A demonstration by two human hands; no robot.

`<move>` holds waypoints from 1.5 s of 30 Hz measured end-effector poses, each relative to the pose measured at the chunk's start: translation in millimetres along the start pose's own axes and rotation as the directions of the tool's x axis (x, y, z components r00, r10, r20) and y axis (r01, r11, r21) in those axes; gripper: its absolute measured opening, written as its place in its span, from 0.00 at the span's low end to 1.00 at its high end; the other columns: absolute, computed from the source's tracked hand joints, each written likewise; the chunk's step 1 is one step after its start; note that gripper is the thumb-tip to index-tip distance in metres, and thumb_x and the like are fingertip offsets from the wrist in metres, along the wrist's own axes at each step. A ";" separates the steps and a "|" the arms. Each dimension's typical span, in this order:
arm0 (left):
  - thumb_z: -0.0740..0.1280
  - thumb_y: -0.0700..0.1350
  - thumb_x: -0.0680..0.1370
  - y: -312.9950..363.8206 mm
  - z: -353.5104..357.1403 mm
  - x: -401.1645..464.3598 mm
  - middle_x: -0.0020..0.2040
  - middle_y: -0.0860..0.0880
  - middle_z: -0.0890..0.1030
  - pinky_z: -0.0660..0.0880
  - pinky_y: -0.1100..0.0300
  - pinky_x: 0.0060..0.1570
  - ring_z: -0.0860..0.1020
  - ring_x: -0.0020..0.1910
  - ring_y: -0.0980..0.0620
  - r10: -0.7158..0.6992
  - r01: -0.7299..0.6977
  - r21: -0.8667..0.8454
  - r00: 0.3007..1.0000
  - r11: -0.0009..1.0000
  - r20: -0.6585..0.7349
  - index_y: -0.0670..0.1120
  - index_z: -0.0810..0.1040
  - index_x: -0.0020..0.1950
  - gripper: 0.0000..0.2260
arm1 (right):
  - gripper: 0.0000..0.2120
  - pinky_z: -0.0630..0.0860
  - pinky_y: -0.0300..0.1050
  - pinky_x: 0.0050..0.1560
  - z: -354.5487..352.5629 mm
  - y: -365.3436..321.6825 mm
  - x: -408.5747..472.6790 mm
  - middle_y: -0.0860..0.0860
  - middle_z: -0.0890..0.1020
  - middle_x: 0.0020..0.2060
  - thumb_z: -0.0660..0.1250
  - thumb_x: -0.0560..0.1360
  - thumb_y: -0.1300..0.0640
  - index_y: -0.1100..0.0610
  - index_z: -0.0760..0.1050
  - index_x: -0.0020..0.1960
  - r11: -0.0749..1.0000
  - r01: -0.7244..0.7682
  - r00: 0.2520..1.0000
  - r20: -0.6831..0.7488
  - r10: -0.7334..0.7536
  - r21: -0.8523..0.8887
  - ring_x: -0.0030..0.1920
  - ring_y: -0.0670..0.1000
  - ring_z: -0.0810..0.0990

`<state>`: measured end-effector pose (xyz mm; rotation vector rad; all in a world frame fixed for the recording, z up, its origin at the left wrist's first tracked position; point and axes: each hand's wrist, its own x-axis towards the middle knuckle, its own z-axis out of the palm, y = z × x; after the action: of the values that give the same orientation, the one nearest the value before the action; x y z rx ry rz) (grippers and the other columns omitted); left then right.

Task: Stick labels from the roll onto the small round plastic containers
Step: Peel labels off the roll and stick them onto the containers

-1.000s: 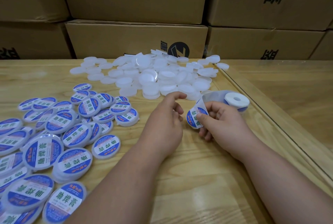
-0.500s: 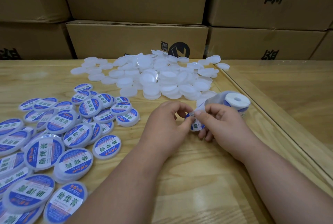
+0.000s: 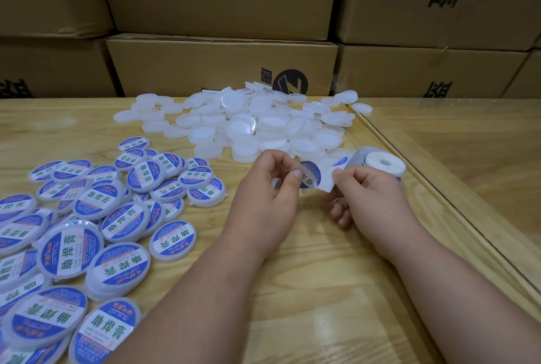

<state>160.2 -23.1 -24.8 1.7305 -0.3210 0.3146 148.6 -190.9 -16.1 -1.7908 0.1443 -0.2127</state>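
Note:
My left hand [image 3: 270, 188] pinches the edge of a round blue-and-white label [image 3: 311, 176] between thumb and fingers, lifting it off the white backing strip [image 3: 329, 185]. My right hand [image 3: 366, 196] pinches that backing strip just right of the label. The strip runs back to the label roll [image 3: 383, 163], which lies on the table behind my right hand. A heap of unlabelled white round containers [image 3: 248, 126] sits beyond my hands. Labelled containers [image 3: 117, 217] are spread over the left of the table.
The wooden table [image 3: 307, 290] has a raised wooden edge strip [image 3: 439, 202] running along its right side. Stacked brown cardboard boxes [image 3: 222, 64] form a wall right behind the table.
My left hand came in from the left, took hold of the label on the strip and has peeled it partly away from the backing. My right hand kept holding the strip.

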 end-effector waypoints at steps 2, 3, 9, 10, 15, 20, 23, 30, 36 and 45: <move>0.64 0.55 0.77 -0.3 -0.1 0.4 0.43 0.58 0.83 0.76 0.57 0.43 0.79 0.40 0.57 -0.021 0.020 -0.031 1.000 0.999 -0.014 0.62 0.73 0.45 0.01 | 0.15 0.74 0.40 0.25 0.1 0.4 -0.4 0.53 0.85 0.33 0.65 0.81 0.54 0.61 0.78 0.40 1.000 -0.003 1.000 -0.014 0.003 -0.012 0.25 0.49 0.78; 0.63 0.55 0.77 0.1 -0.1 0.3 0.42 0.60 0.83 0.77 0.54 0.44 0.79 0.39 0.58 -0.029 0.028 -0.042 0.999 0.999 -0.025 0.63 0.72 0.45 0.02 | 0.14 0.74 0.39 0.25 -0.2 0.4 -0.7 0.52 0.85 0.32 0.65 0.81 0.54 0.61 0.78 0.40 1.000 -0.008 1.000 -0.026 0.007 -0.019 0.25 0.49 0.78; 0.63 0.57 0.77 3.0 -1.1 0.8 0.43 0.57 0.83 0.80 0.41 0.48 0.80 0.43 0.45 -0.071 0.064 -0.092 0.995 0.994 -0.076 0.64 0.72 0.45 0.02 | 0.13 0.72 0.39 0.24 -0.8 -2.1 -3.1 0.53 0.85 0.32 0.70 0.79 0.51 0.56 0.78 0.38 0.996 0.069 0.998 -0.017 -0.068 0.056 0.25 0.48 0.76; 0.64 0.57 0.77 3.0 -0.8 1.2 0.42 0.58 0.83 0.80 0.42 0.48 0.81 0.42 0.46 -0.071 0.065 -0.088 0.995 0.994 -0.066 0.64 0.73 0.45 0.01 | 0.12 0.71 0.38 0.24 -0.4 -2.1 -4.1 0.53 0.85 0.33 0.71 0.79 0.51 0.55 0.79 0.40 0.994 0.089 0.996 0.011 -0.089 0.065 0.25 0.48 0.76; 0.65 0.56 0.77 1.5 0.3 2.0 0.42 0.58 0.85 0.80 0.47 0.47 0.82 0.40 0.57 -0.075 0.074 -0.068 0.997 0.995 -0.005 0.61 0.74 0.45 0.02 | 0.05 0.70 0.35 0.25 0.8 -0.1 -5.6 0.53 0.83 0.31 0.72 0.78 0.58 0.53 0.81 0.43 0.982 0.146 0.984 0.082 -0.156 0.119 0.24 0.45 0.74; 0.67 0.57 0.76 -0.3 0.4 2.2 0.44 0.56 0.85 0.80 0.45 0.49 0.82 0.42 0.55 -0.091 0.092 -0.067 0.996 0.993 0.026 0.61 0.75 0.45 0.02 | 0.03 0.70 0.35 0.25 1.5 -0.9 -4.8 0.52 0.83 0.29 0.72 0.78 0.60 0.54 0.80 0.46 0.980 0.125 0.987 0.077 -0.139 0.157 0.24 0.45 0.73; 0.67 0.56 0.76 -0.8 0.3 2.6 0.44 0.58 0.84 0.80 0.49 0.49 0.81 0.41 0.60 -0.078 0.080 -0.060 0.996 0.995 0.036 0.61 0.75 0.45 0.02 | 0.04 0.69 0.34 0.25 1.4 -1.5 -4.9 0.52 0.82 0.28 0.72 0.78 0.61 0.55 0.80 0.44 0.982 0.112 0.988 0.090 -0.126 0.155 0.24 0.45 0.73; 0.67 0.42 0.78 -1.2 -1.7 1.5 0.43 0.62 0.79 0.71 0.72 0.35 0.76 0.38 0.63 -0.104 0.109 -0.108 0.993 0.988 0.051 0.60 0.73 0.56 0.13 | 0.08 0.68 0.36 0.24 -1.5 -4.9 -4.3 0.49 0.77 0.25 0.70 0.78 0.60 0.54 0.79 0.40 0.980 0.047 0.998 0.035 -0.055 0.196 0.23 0.46 0.70; 0.59 0.43 0.65 11.3 -6.1 0.2 0.51 0.54 0.67 0.68 0.66 0.30 0.68 0.37 0.55 -0.176 0.177 -0.185 0.984 0.967 0.026 0.67 0.65 0.54 0.22 | 0.09 0.66 0.38 0.25 -3.8 -4.4 -1.6 0.50 0.76 0.26 0.70 0.78 0.59 0.51 0.81 0.39 0.970 0.020 0.999 0.020 -0.026 0.241 0.24 0.47 0.69; 0.64 0.41 0.82 0.8 -3.9 2.0 0.61 0.58 0.77 0.65 0.79 0.55 0.74 0.59 0.69 -0.051 0.036 0.170 0.995 0.985 0.084 0.63 0.77 0.59 0.16 | 0.09 0.60 0.41 0.26 -8.9 -6.2 2.2 0.49 0.69 0.26 0.69 0.72 0.55 0.50 0.78 0.33 0.876 -0.020 0.989 0.140 -0.054 0.482 0.25 0.48 0.63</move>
<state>161.6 -19.4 -22.6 1.9187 -0.3275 0.2391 148.7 -198.4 -8.0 -1.3000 -0.0328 -0.1123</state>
